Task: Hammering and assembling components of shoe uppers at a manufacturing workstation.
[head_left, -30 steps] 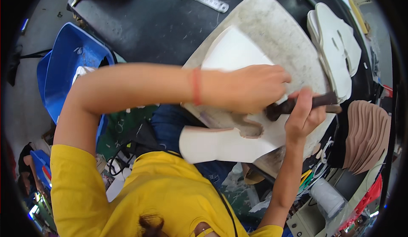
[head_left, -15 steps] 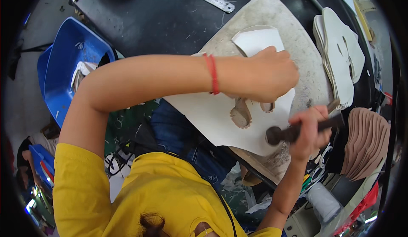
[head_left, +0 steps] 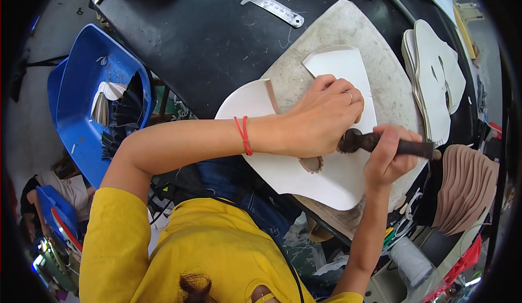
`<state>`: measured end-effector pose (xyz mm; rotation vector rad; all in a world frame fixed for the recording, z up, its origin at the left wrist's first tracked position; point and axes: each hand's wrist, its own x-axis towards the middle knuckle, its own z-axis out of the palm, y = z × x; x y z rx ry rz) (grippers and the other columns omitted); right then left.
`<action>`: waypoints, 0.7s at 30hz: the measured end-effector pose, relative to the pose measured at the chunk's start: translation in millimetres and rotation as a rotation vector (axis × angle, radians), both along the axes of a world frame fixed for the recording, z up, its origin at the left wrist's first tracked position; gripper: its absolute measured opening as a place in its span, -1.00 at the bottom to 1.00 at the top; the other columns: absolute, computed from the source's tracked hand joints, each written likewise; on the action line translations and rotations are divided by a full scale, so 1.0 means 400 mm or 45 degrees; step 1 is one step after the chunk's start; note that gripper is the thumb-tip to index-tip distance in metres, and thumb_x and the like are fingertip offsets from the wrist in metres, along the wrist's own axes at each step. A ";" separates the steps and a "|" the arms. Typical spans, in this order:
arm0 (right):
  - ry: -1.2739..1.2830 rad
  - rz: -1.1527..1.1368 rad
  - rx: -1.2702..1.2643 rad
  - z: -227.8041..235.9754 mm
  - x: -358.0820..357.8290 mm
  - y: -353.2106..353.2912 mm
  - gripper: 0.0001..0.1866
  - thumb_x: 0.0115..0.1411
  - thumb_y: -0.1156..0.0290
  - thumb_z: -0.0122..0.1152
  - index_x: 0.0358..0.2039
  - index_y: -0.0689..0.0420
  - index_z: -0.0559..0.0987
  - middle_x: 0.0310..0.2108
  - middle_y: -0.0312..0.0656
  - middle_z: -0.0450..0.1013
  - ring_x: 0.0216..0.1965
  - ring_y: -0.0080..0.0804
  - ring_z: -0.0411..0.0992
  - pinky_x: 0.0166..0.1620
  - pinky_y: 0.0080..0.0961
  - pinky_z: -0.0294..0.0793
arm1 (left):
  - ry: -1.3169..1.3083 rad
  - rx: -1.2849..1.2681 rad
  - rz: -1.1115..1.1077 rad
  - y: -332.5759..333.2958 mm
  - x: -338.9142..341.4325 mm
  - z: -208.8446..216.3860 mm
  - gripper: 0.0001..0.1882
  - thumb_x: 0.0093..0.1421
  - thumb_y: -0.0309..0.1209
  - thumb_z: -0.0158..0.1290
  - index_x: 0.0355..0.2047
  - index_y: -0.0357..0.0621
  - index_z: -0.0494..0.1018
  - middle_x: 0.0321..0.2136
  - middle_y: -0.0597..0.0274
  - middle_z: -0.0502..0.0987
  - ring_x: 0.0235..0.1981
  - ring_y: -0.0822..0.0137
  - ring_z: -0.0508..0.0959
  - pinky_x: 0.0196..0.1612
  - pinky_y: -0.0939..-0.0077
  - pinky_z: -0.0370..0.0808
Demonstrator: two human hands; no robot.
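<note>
Left hand [head_left: 329,115] rests on a white curved sheet [head_left: 331,186], its grip I cannot tell; right hand [head_left: 392,156], at right, clamps a dark-brown round-headed hammer [head_left: 370,142].

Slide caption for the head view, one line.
Left hand over a white sheet on a pale board; right hand gripping a dark tool.

On the desk [head_left: 179,47] a board [head_left: 389,69] is lying, a sheet [head_left: 326,189] spreading over it! Around that board, a ruler [head_left: 272,7] is resting at eleven o'clock, panels [head_left: 435,80] stacking at two, pads [head_left: 467,189] at four, a bin [head_left: 79,121] standing at nine.
</note>
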<state>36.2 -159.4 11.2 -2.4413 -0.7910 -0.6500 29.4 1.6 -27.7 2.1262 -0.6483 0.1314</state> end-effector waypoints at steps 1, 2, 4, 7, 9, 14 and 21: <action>0.071 0.044 0.043 0.016 -0.004 -0.004 -0.77 0.07 0.47 -0.09 -0.70 0.10 0.41 -0.73 -0.27 0.33 -0.70 -0.37 0.23 -0.42 -0.45 0.17 | -0.001 0.047 -0.010 0.000 0.003 -0.002 -0.82 -0.08 -0.63 -0.07 -0.40 -0.23 0.36 -0.28 0.21 0.42 -0.08 0.20 0.31 0.03 0.31 0.10; 0.153 0.080 0.081 0.037 -0.023 -0.007 -0.76 0.05 0.49 -0.10 -0.73 0.09 0.40 -0.75 -0.27 0.32 -0.71 -0.37 0.23 -0.42 -0.44 0.17 | 0.002 0.046 -0.009 0.003 0.001 0.002 -0.82 -0.08 -0.63 -0.07 -0.40 -0.23 0.36 -0.28 0.21 0.42 -0.08 0.20 0.31 0.03 0.31 0.10; -0.011 -0.002 0.287 0.019 -0.040 0.004 -0.78 0.01 0.50 -0.06 -0.75 0.07 0.41 -0.75 -0.28 0.32 -0.71 -0.40 0.24 -0.41 -0.47 0.18 | 0.037 -0.068 -0.029 0.010 0.002 0.006 -0.78 -0.08 -0.64 -0.09 -0.35 -0.24 0.34 -0.18 0.12 0.39 -0.04 0.17 0.30 0.06 0.29 0.09; -0.224 -0.016 -0.004 -0.011 0.019 -0.001 -0.78 0.05 0.41 -0.02 -0.71 0.09 0.45 -0.71 -0.31 0.37 -0.67 -0.45 0.27 -0.39 -0.47 0.19 | 0.099 -0.072 -0.099 0.018 0.024 0.012 -0.76 -0.07 -0.64 -0.11 -0.31 -0.28 0.32 -0.07 0.04 0.30 0.02 0.13 0.27 0.11 0.24 0.06; -0.236 -0.049 0.061 0.017 0.015 -0.006 -0.76 0.07 0.39 -0.02 -0.70 0.09 0.46 -0.71 -0.32 0.37 -0.67 -0.45 0.26 -0.39 -0.47 0.19 | 0.236 -0.025 -0.153 0.033 0.028 0.019 -0.76 -0.06 -0.64 -0.12 -0.31 -0.31 0.32 -0.04 0.02 0.29 0.05 0.12 0.25 0.13 0.24 0.05; -0.250 -0.007 0.031 -0.028 0.000 0.004 -0.83 0.04 0.38 0.08 -0.65 0.08 0.49 -0.68 -0.34 0.41 -0.66 -0.43 0.29 -0.37 -0.47 0.20 | 0.251 0.093 -0.296 0.054 0.057 0.028 -0.70 -0.04 -0.64 -0.11 -0.23 -0.33 0.38 0.04 0.05 0.29 0.05 0.08 0.27 0.09 0.27 0.16; -0.304 -0.251 0.286 0.063 -0.084 -0.122 -0.64 0.17 0.27 -0.08 -0.67 0.21 0.44 -0.61 -0.22 0.44 -0.58 -0.39 0.23 -0.31 -0.43 0.17 | -0.112 0.194 -0.556 0.105 0.069 0.031 -0.76 0.00 -0.48 0.08 -0.26 -0.17 0.49 -0.12 0.13 0.46 -0.05 0.12 0.38 0.00 0.32 0.35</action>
